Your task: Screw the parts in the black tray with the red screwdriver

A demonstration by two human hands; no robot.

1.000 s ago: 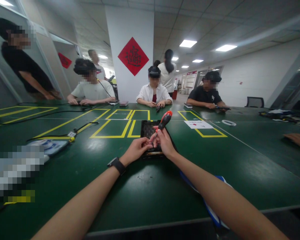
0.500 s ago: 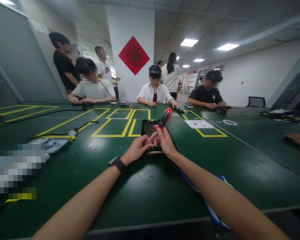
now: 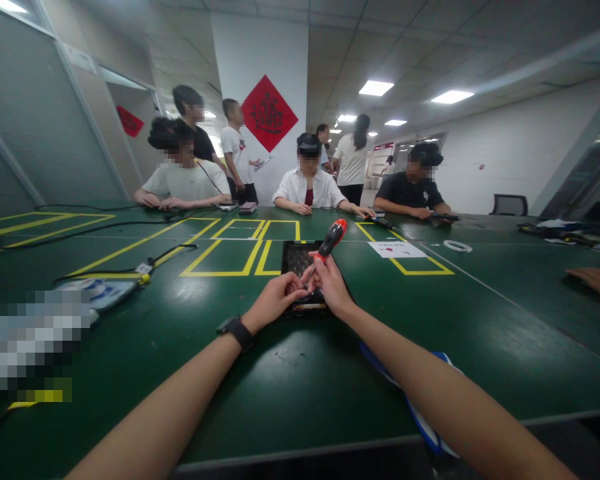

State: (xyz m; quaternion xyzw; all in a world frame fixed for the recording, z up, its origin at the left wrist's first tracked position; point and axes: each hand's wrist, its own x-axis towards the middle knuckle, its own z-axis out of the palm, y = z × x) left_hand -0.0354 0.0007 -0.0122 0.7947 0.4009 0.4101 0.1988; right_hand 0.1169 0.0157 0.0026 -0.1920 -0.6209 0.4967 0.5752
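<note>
A red-and-black screwdriver [image 3: 334,240] leans up and to the right, its shaft pointing down toward my left fingertips. My right hand [image 3: 334,287] is closed on the lower part of its handle. Beside it, my left hand [image 3: 275,299] has its fingers pinched together near the shaft's tip; what they hold, if anything, is too small to name. Both hands are over a black tray-like object [image 3: 295,256] lying on the green table [image 3: 240,413]. The inside of that object is partly hidden by my hands.
A white paper [image 3: 397,249] and a white ring [image 3: 457,247] lie to the right. On the left are a bag-like item [image 3: 100,292] and black cables. Blue-and-white material [image 3: 425,420] lies under my right forearm. Several people are across the table; another person's hand [image 3: 597,283] rests at the right edge.
My hands and the screwdriver have hardly moved. Behind the table, standing people have shifted to the right. The hand of the person opposite has moved slightly right with a dark object.
</note>
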